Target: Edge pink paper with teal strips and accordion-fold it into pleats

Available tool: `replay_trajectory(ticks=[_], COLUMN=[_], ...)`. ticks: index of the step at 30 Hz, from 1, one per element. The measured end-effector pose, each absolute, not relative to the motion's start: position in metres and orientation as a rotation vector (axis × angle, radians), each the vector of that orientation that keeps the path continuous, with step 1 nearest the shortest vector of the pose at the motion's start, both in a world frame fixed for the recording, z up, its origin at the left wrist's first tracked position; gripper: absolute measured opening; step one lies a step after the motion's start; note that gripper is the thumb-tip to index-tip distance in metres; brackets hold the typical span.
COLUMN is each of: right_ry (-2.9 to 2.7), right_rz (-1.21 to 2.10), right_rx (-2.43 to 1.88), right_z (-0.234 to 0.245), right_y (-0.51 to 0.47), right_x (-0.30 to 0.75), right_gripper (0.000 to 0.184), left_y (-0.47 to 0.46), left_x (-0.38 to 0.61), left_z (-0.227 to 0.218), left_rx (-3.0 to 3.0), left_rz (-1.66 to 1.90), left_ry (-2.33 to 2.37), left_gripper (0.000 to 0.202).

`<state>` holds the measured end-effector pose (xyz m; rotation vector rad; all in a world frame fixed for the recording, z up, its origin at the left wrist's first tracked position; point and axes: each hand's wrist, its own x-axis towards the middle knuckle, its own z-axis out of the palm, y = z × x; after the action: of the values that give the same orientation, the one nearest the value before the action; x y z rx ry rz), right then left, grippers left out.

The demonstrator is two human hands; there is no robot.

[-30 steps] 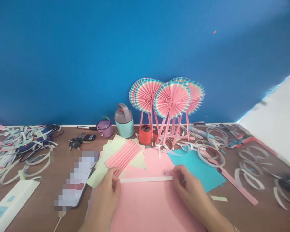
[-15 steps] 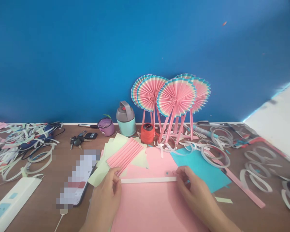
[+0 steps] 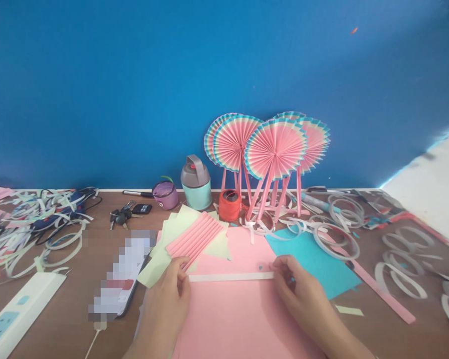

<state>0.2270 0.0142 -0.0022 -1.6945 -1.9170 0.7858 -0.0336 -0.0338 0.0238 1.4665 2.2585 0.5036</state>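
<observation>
A pink sheet of paper (image 3: pixel 228 319) lies in front of me, with a white strip (image 3: pixel 232 276) like tape along its far edge. My left hand (image 3: pixel 166 299) pinches the left end of that edge, and my right hand (image 3: pixel 299 291) pinches the right end. Both hands are closed; their fingertips are partly hidden. Beyond the edge lies more pink paper (image 3: pixel 247 247). Pleated pink strips (image 3: pixel 196 237) rest on pale green sheets (image 3: pixel 160 254) just past my left hand. A blue-green sheet (image 3: pixel 322 264) sits beside my right hand.
Several pleated paper fans (image 3: pixel 276 148) stand against the blue wall. Near them are a red string spool (image 3: pixel 230 207), a lidded teal container (image 3: pixel 196 189) and a purple pot (image 3: pixel 165 195). A phone (image 3: pixel 125 271) and a power strip (image 3: pixel 18 314) lie left; tape rolls (image 3: pixel 336 242) lie right.
The view has shifted slightly, so most things appear a little further right. Both hands keep the same hold at the ends of the white-strip edge.
</observation>
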Motion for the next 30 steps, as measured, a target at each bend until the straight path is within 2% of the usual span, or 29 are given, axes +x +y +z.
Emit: replay_trajectory(ticks=[30], right_ry=[-1.946], right_rz=[0.692], right_rx=[-1.732], right_z=[0.002], right_y=[0.012], right_x=[0.219], right_gripper=[0.012], left_y=[-0.033], left_x=[-0.038], left_z=[0.014], left_rx=[1.584], left_rz=[0.294], left_ry=[2.306], left_gripper=[0.029])
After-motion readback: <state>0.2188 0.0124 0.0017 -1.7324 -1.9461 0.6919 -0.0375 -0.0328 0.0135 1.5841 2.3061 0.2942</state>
